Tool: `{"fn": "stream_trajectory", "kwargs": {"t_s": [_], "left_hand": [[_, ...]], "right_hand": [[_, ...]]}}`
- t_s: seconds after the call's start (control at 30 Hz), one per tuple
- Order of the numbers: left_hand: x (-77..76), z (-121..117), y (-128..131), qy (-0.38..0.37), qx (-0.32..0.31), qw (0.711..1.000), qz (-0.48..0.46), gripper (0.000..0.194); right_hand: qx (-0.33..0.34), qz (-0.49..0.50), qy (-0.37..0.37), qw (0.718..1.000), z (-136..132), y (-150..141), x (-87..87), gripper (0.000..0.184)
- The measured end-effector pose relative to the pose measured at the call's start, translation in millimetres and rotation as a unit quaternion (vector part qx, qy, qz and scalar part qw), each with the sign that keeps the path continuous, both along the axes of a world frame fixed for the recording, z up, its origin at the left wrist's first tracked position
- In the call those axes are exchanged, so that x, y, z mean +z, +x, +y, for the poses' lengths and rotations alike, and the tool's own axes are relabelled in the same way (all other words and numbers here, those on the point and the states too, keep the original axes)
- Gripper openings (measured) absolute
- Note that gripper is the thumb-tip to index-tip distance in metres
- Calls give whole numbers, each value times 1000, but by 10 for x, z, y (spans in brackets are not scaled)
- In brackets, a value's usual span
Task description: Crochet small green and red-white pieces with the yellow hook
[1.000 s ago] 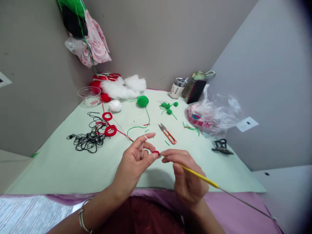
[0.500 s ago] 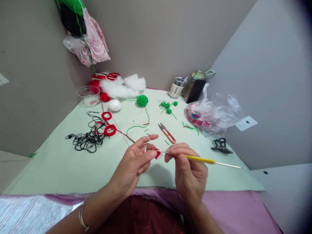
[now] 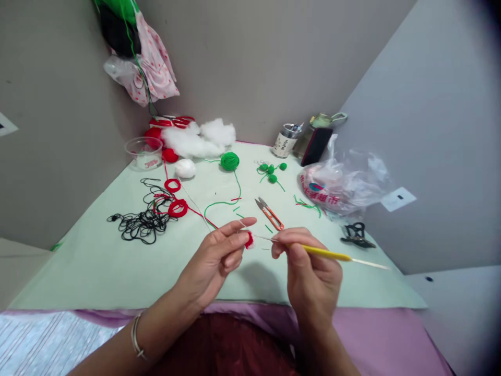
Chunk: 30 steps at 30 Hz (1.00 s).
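Between the thumb and fingers of my left hand (image 3: 219,250) is a small red and white crochet piece (image 3: 249,240), partly hidden by the fingertips. White yarn passes over the raised index finger and runs back toward a white yarn ball (image 3: 185,168). My right hand (image 3: 313,266) grips a yellow-handled crochet hook (image 3: 326,253) like a pen. Its thin metal tip points left at the crochet piece; whether a loop sits on it is too small to tell. Just beyond the hands lie orange thread snips (image 3: 271,215) with their blades pointing away.
A tangle of black cord (image 3: 144,222) and red yarn rings (image 3: 178,208) lie left. Behind are white stuffing (image 3: 199,138), a clear tub (image 3: 144,154) and a green yarn ball (image 3: 229,162). Small green balls (image 3: 272,169), a plastic bag (image 3: 340,180) and a black claw clip (image 3: 357,235) are right.
My right hand has moved right and slightly up with the hook, widening the gap to my left hand. The crochet piece has shifted slightly left and up, still pinched.
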<state>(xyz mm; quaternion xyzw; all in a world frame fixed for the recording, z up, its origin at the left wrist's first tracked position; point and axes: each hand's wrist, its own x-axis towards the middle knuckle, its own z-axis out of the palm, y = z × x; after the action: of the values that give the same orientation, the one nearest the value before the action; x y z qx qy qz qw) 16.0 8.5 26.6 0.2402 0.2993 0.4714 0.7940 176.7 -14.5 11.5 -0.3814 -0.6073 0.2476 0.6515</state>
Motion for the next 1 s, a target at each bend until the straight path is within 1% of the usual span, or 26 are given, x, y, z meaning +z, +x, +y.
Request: {"fn": "stream_trajectory", "kwargs": {"t_s": [0.07,0.1,0.17,0.23,0.37,0.43,0.5,0.57,0.63,0.7,0.77,0.87,0.93,1.0], "left_hand": [[4,-14,14,35,18,999,24,30],[2,-25,23,54,23,998,37,29],[-5,-45,37,75,22,996,54,30],[-9,-56,40,78,10,995,60,32],[-2,-59,23,68,-4,996,63,31],[4,-63,12,56,-6,996,63,30],[11,-67,3,48,-10,997,65,30],[19,-70,-5,50,-13,997,65,28],[29,-68,-12,57,-9,996,64,27],[34,-67,-14,71,-1,995,68,25],[27,-70,-11,87,9,993,80,24],[0,-89,7,104,31,990,90,27],[-19,-100,24,105,43,990,78,34],[-31,-96,32,81,29,995,49,40]], "right_hand": [[43,30,-31,998,22,-14,17,22],[50,25,-38,998,29,-22,17,21],[36,12,-46,998,35,-29,4,19],[28,35,-61,997,39,-19,-14,18],[77,130,-114,982,56,17,-11,18],[90,149,-117,978,62,28,8,21],[93,139,-104,980,57,37,23,22],[90,113,-88,986,36,49,31,23],[72,70,-70,992,0,63,32,24],[41,6,-36,999,-41,75,32,24],[14,-78,15,997,-76,79,31,24],[-18,-206,102,973,-95,59,14,26],[-63,-280,154,945,-90,34,-15,28],[-107,-328,190,919,-82,13,-51,31]]}}
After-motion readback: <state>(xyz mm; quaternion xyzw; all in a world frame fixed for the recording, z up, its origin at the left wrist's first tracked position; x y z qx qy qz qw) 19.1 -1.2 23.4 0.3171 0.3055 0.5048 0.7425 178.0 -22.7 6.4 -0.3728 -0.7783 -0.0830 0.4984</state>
